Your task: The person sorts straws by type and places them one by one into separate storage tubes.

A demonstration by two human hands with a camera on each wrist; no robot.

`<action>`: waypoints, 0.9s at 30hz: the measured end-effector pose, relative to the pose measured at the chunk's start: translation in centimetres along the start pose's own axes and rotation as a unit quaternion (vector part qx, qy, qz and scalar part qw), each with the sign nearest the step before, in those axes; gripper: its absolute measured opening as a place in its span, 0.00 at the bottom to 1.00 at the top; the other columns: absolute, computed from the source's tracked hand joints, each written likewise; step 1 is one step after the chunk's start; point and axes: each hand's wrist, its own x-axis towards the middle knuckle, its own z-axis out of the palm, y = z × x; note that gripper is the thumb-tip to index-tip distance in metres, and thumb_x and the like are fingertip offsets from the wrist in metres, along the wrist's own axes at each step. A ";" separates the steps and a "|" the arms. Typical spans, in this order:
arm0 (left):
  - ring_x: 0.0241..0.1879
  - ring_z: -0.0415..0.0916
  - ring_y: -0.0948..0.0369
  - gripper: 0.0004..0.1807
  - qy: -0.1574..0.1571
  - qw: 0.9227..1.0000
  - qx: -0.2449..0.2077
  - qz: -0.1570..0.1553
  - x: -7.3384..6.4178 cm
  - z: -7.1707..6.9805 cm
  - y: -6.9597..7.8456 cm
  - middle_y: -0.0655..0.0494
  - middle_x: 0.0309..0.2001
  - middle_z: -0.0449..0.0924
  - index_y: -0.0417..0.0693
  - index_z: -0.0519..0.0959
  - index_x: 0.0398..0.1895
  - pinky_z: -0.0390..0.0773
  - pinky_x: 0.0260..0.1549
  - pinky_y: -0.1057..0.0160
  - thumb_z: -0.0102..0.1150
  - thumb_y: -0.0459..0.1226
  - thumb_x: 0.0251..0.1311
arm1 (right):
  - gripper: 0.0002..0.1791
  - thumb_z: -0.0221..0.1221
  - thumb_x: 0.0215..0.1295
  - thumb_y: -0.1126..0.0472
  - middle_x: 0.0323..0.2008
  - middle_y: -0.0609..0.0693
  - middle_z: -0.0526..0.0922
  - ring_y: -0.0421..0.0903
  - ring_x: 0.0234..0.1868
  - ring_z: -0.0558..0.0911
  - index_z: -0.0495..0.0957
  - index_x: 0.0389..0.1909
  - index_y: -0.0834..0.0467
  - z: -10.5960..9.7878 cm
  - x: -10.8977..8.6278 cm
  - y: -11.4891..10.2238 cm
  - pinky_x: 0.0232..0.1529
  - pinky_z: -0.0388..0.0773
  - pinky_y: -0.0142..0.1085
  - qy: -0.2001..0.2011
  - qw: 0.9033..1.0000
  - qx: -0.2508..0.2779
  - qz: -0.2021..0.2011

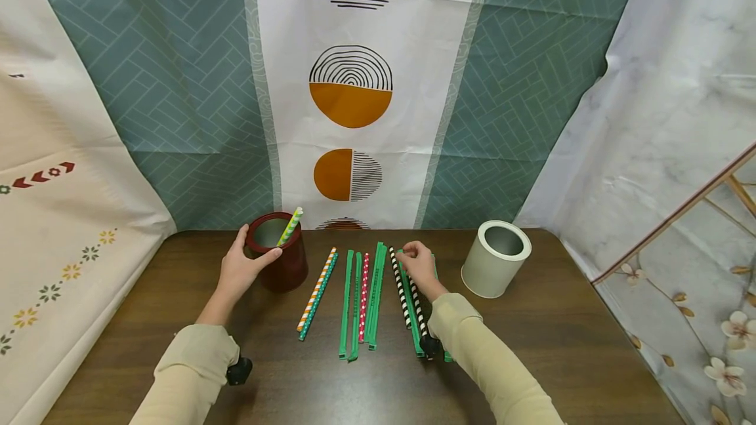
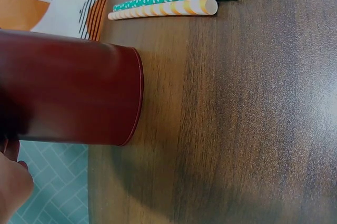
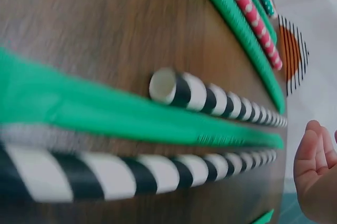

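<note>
My left hand [image 1: 237,271] holds a dark red canister [image 1: 287,272] near its rim, thumb in front and fingers at the far left side. A green-and-white striped paper straw [image 1: 290,226] leans inside it and pokes out over the rim. In the left wrist view the canister [image 2: 73,87] stands on the table. Over the far ends of the straws hovers my right hand [image 1: 420,266]. In the right wrist view its fingers [image 3: 307,153] are loosely bent and hold nothing. Nearest to it are two black-and-white striped straws [image 3: 231,104] with a green-wrapped straw [image 3: 131,116] between them.
A cream canister [image 1: 493,264] stands at the right. Orange-striped [image 1: 315,290] and teal dotted [image 1: 319,297] straws lie beside the red canister. Mid-table are a red dotted straw [image 1: 363,297] and several green-wrapped straws [image 1: 346,307]. Patterned cloth [image 1: 354,182] hangs behind the table.
</note>
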 end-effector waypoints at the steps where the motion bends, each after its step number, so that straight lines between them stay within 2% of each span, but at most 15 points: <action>1: 0.66 0.44 0.43 0.55 0.000 1.000 0.000 0.000 0.0 0.0 0.0 0.43 0.69 0.41 0.49 0.36 0.69 0.54 0.57 0.38 0.58 0.57 0.47 | 0.13 0.58 0.55 0.63 0.24 0.54 0.77 0.55 0.22 0.77 0.72 0.39 0.66 -0.2 0.0 0.2 0.20 0.73 0.33 0.006 1.000 -0.006 0.003; 8: 0.66 0.44 0.43 0.55 -0.001 1.000 0.000 -0.001 -0.1 -0.1 0.1 0.43 0.69 0.41 0.48 0.37 0.69 0.54 0.57 0.38 0.58 0.57 0.47 | 0.14 0.59 0.53 0.63 0.24 0.52 0.74 0.46 0.20 0.74 0.72 0.40 0.65 -1.2 -0.1 1.2 0.20 0.72 0.32 0.014 0.999 -0.024 0.033; 14: 0.66 0.44 0.43 0.55 -0.003 1.000 -0.001 -0.003 -0.2 -0.1 0.2 0.43 0.69 0.41 0.48 0.36 0.69 0.54 0.57 0.38 0.58 0.56 0.47 | 0.15 0.58 0.54 0.65 0.20 0.50 0.72 0.46 0.20 0.74 0.70 0.42 0.66 -1.8 -0.6 1.6 0.21 0.76 0.37 -0.021 0.997 -0.041 0.059; 20: 0.66 0.44 0.43 0.55 -0.002 1.000 0.001 -0.003 -0.2 -0.1 0.2 0.43 0.69 0.42 0.49 0.36 0.69 0.54 0.57 0.38 0.58 0.56 0.47 | 0.15 0.58 0.54 0.65 0.21 0.52 0.71 0.45 0.19 0.74 0.70 0.41 0.65 -2.3 -0.8 2.0 0.20 0.75 0.35 -0.053 0.993 -0.063 0.085; 27: 0.66 0.44 0.43 0.54 -0.001 1.000 0.000 -0.003 -0.1 0.0 0.2 0.44 0.69 0.42 0.49 0.37 0.69 0.54 0.57 0.38 0.58 0.57 0.47 | 0.13 0.59 0.53 0.65 0.20 0.52 0.73 0.43 0.17 0.73 0.71 0.38 0.65 -2.5 -0.7 2.3 0.19 0.75 0.34 -0.068 0.989 -0.095 0.092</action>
